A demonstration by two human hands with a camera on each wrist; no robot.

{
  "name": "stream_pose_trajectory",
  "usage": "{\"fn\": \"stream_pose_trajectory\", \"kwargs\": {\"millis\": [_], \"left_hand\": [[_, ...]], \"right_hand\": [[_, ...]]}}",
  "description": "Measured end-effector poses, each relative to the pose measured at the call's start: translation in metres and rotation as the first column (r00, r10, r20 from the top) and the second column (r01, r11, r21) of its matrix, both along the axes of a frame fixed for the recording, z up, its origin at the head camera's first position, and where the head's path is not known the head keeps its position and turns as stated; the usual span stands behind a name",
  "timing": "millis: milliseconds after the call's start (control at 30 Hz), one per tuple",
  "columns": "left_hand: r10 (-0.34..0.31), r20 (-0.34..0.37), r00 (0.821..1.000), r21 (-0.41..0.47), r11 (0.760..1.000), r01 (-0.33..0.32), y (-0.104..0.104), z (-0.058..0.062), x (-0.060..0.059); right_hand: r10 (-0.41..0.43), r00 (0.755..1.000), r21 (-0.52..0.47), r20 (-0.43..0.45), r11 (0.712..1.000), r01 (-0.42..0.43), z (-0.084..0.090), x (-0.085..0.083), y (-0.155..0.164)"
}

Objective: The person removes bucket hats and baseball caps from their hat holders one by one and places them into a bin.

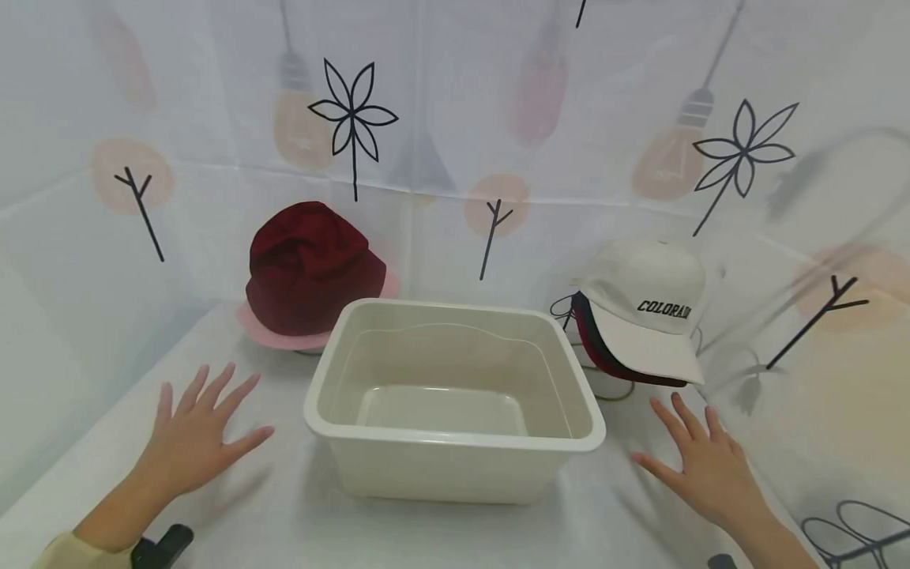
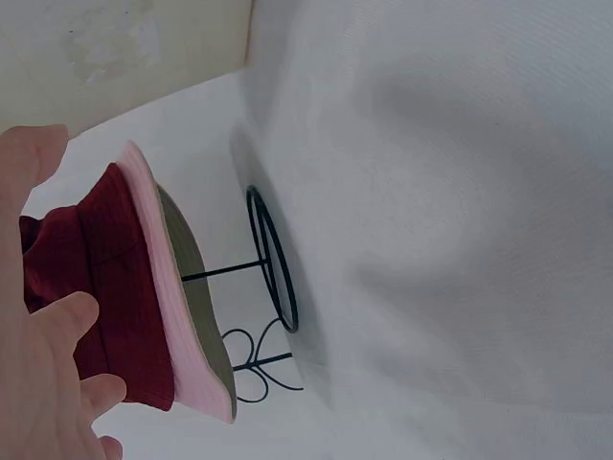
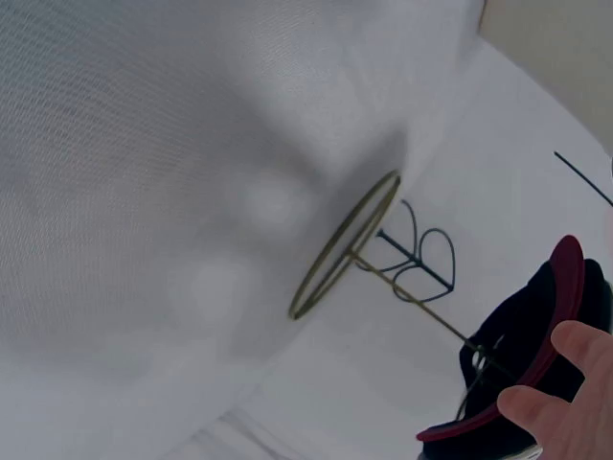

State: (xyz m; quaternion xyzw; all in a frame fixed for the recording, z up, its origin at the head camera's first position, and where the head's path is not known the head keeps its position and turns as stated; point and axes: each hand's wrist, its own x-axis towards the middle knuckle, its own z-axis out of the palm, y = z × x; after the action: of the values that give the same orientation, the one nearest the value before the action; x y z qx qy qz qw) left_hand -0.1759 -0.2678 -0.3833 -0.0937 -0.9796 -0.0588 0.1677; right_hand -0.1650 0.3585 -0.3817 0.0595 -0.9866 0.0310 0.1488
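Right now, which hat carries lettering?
The white baseball cap on the right stand, printed COLORADO; the dark red bucket hat on the left is plain.

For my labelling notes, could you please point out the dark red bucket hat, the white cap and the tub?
dark red bucket hat (image 1: 306,265), head view, crown
white cap (image 1: 650,276), head view, crown
tub (image 1: 455,438), head view, front rim

Counts: one cream plastic tub (image 1: 455,395), centre of frame. Two hat stacks on two wire stands (image 2: 273,287): at left, one dark red bucket hat (image 1: 309,265) over one pink hat (image 1: 284,336); at right, one white "COLORADO" cap (image 1: 650,312) over at least two darker caps (image 1: 593,344), exact number unclear. Two hands: left hand (image 1: 192,438) lower left, right hand (image 1: 707,466) lower right.
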Motion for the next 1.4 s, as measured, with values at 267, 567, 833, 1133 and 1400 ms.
{"fn": "stream_pose_trajectory", "kwargs": {"millis": [267, 567, 833, 1133, 1400], "left_hand": [[-0.003, 0.0, 1.0, 0.112, 0.994, 0.003, 0.005, 0.01, -0.002], [-0.063, -0.02, 0.998, 0.298, 0.952, 0.066, 0.013, 0.023, -0.007], [-0.111, 0.018, 0.994, 0.44, 0.893, 0.092, 0.022, 0.033, -0.005], [-0.127, 0.119, 0.985, 0.564, 0.825, 0.038, 0.034, 0.045, 0.0], [-0.174, 0.083, 0.981, 0.637, 0.766, 0.082, 0.046, 0.048, -0.002]], "right_hand": [[0.0, 1.0, -0.028, 0.028, 1.0, 0.001, 0.004, -0.003, -0.001], [0.015, 1.0, -0.113, 0.007, 0.994, -0.014, 0.008, -0.002, -0.002], [0.018, 1.0, -0.171, 0.022, 0.985, -0.014, 0.009, -0.003, -0.002], [0.02, 0.997, -0.265, 0.08, 0.964, 0.002, 0.014, -0.007, 0.003], [0.008, 0.995, -0.332, 0.104, 0.943, 0.027, 0.018, -0.01, 0.004]]}}
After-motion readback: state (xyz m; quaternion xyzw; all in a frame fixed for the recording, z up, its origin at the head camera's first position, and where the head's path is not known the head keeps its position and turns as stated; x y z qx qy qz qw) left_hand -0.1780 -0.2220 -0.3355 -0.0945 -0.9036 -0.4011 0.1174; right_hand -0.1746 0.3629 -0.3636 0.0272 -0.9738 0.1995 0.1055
